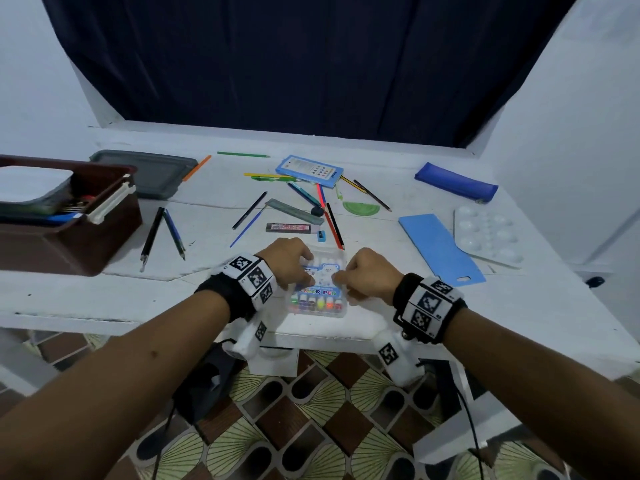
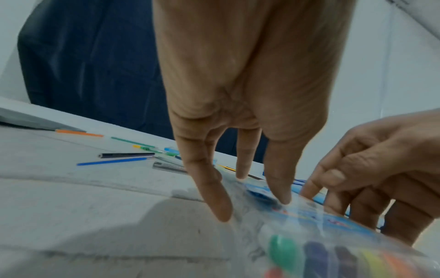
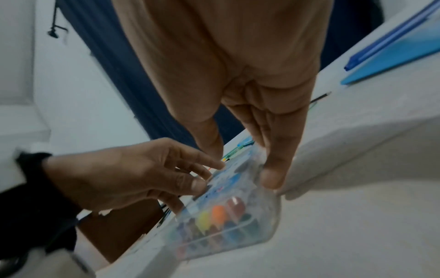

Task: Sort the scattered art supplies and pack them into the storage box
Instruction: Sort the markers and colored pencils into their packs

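Observation:
A clear plastic colour pen case (image 1: pixel 320 303) with coloured caps showing lies at the table's near edge. My left hand (image 1: pixel 301 271) holds its left side, fingertips (image 2: pixel 283 199) on the lid and the thumb on top in the right wrist view. My right hand (image 1: pixel 343 278) grips its right side, thumb (image 3: pixel 272 175) pressed on the edge and the other fingers curled round it. The brown storage box (image 1: pixel 69 233) stands at the far left with items inside. Several pencils and pens (image 1: pixel 173 233) lie scattered across the middle of the table.
A grey lid (image 1: pixel 149 171) lies behind the box. A blue card box (image 1: pixel 310 169), ruler (image 1: pixel 294 211), green protractor (image 1: pixel 360 207) and sharpener (image 1: pixel 322 236) sit mid-table. At the right are a blue pouch (image 1: pixel 455 181), blue sheet (image 1: pixel 440 247) and white palette (image 1: pixel 486 233).

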{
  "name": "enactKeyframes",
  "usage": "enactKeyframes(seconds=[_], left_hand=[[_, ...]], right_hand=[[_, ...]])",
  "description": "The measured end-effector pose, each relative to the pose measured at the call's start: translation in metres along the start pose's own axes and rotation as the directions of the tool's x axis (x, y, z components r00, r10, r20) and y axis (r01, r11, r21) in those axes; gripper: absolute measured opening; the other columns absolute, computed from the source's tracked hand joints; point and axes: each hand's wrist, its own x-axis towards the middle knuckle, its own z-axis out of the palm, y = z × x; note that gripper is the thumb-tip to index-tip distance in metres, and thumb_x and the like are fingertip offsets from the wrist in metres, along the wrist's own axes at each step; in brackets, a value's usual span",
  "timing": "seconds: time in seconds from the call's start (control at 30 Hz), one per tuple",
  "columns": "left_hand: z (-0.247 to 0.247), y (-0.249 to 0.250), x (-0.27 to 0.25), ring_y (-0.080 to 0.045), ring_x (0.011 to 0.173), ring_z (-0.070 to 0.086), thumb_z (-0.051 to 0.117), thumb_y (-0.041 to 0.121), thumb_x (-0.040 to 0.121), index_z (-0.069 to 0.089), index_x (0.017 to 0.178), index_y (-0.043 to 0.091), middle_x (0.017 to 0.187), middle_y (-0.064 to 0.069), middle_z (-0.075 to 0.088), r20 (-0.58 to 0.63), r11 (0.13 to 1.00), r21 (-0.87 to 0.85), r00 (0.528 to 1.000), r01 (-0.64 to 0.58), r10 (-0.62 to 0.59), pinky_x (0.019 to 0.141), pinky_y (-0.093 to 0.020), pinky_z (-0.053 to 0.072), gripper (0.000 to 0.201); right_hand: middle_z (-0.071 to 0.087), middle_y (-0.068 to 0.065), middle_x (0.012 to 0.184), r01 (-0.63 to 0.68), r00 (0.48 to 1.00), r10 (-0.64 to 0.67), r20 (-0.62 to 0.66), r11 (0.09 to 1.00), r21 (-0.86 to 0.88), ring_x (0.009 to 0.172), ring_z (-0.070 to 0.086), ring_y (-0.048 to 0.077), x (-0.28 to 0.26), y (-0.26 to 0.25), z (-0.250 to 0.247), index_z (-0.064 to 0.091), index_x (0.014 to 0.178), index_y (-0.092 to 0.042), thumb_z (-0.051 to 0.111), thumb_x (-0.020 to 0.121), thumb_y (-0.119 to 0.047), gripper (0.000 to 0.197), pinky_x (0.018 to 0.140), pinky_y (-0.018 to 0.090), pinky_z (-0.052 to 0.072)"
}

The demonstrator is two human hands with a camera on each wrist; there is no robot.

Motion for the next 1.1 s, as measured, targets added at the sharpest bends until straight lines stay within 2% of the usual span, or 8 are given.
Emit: enactKeyframes(seconds=[0.23, 0.33, 0.47, 0.53, 0.7, 0.87, 1.0, 1.1], left_hand=[[0.002, -0.011, -0.006, -0.025, 0.071, 0.067, 0.084, 0.014, 0.074, 0.057, 0.127, 0.015, 0.105, -0.01, 0.058, -0.042, 0.957, -0.279, 0.994, 0.081, -0.097, 0.068, -0.04, 0.061, 0.06], [0.003, -0.02, -0.007, -0.021, 0.066, 0.063, 0.085, 0.011, 0.072, 0.056, 0.118, 0.017, 0.097, -0.009, 0.056, -0.039, 0.911, -0.402, 0.992, 0.096, -0.122, 0.063, -0.037, 0.061, 0.054], [0.003, -0.032, -0.008, -0.024, 0.069, 0.062, 0.083, 0.009, 0.073, 0.052, 0.115, 0.015, 0.089, -0.013, 0.059, -0.011, 0.849, -0.519, 0.992, 0.1, -0.124, 0.069, -0.042, 0.061, 0.052], [0.002, -0.038, -0.009, -0.026, 0.071, 0.063, 0.082, 0.008, 0.074, 0.052, 0.116, 0.013, 0.087, -0.013, 0.06, -0.021, 0.828, -0.554, 0.993, 0.085, -0.115, 0.074, -0.046, 0.06, 0.052], [-0.012, -0.054, -0.016, -0.024, 0.081, 0.062, 0.081, 0.014, 0.077, 0.056, 0.116, 0.016, 0.094, -0.011, 0.059, -0.127, 0.789, -0.614, 0.99, -0.025, -0.067, 0.075, -0.045, 0.06, 0.046], [-0.062, -0.087, -0.035, -0.018, 0.08, 0.062, 0.079, 0.016, 0.078, 0.065, 0.107, 0.022, 0.099, -0.011, 0.059, -0.377, 0.759, -0.609, 0.926, -0.229, -0.024, 0.064, -0.035, 0.06, 0.032], [-0.122, -0.132, -0.068, -0.021, 0.081, 0.064, 0.074, 0.012, 0.083, 0.065, 0.104, 0.021, 0.099, -0.014, 0.061, -0.509, 0.751, -0.574, 0.86, -0.325, -0.017, 0.073, -0.044, 0.061, 0.025], [-0.167, -0.178, -0.101, -0.025, 0.084, 0.067, 0.072, 0.009, 0.083, 0.067, 0.101, 0.017, 0.099, -0.015, 0.067, -0.596, 0.764, -0.535, 0.802, -0.362, -0.037, 0.073, -0.042, 0.061, 0.019]], right_hand=[[0.074, 0.019, 0.083, -0.245, 0.969, 0.232, 0.083, 0.876, 0.415, 0.052, 0.058, 0.016, -0.002, -0.004, 0.004, 0.063, 0.095, 0.005, 0.075, 0.082, -0.007, 0.022, 0.052, 0.024, 0.047], [0.069, 0.01, 0.066, -0.201, 0.978, 0.206, 0.035, 0.88, 0.431, 0.047, 0.059, 0.014, -0.005, -0.011, 0.007, 0.059, 0.092, 0.001, 0.07, 0.086, -0.003, 0.013, 0.05, 0.025, 0.048], [0.068, 0.022, 0.095, -0.143, 0.986, 0.164, -0.007, 0.88, 0.454, 0.072, 0.068, 0.028, -0.003, -0.026, 0.008, 0.047, 0.083, -0.011, 0.066, 0.087, 0.001, 0.022, 0.059, 0.032, 0.054], [0.066, 0.027, 0.104, -0.104, 0.989, 0.136, -0.05, 0.909, 0.403, 0.082, 0.068, 0.034, -0.002, -0.035, 0.009, 0.05, 0.093, -0.012, 0.071, 0.083, -0.003, 0.025, 0.067, 0.04, 0.052], [0.068, 0.015, 0.086, -0.043, 0.996, 0.071, -0.057, 0.92, 0.39, 0.074, 0.068, 0.028, 0.003, -0.064, 0.004, 0.057, 0.082, -0.009, 0.069, 0.085, -0.001, 0.015, 0.065, 0.034, 0.055], [0.074, 0.013, 0.088, 0.049, 0.995, -0.011, -0.1, 0.919, 0.392, 0.068, 0.071, 0.022, 0.012, -0.121, -0.001, 0.066, 0.09, -0.003, 0.074, 0.081, -0.003, 0.011, 0.061, 0.032, 0.059], [0.073, 0.015, 0.093, 0.195, 0.98, -0.165, -0.112, 0.912, 0.36, 0.061, 0.069, 0.017, 0.02, -0.192, 0.021, 0.067, 0.098, 0.0, 0.073, 0.08, -0.001, 0.019, 0.051, 0.025, 0.053], [0.075, 0.013, 0.095, 0.306, 0.952, -0.279, -0.126, 0.895, 0.325, 0.073, 0.072, 0.019, 0.027, -0.251, 0.048, 0.069, 0.096, -0.005, 0.072, 0.079, -0.004, 0.017, 0.06, 0.027, 0.054]])
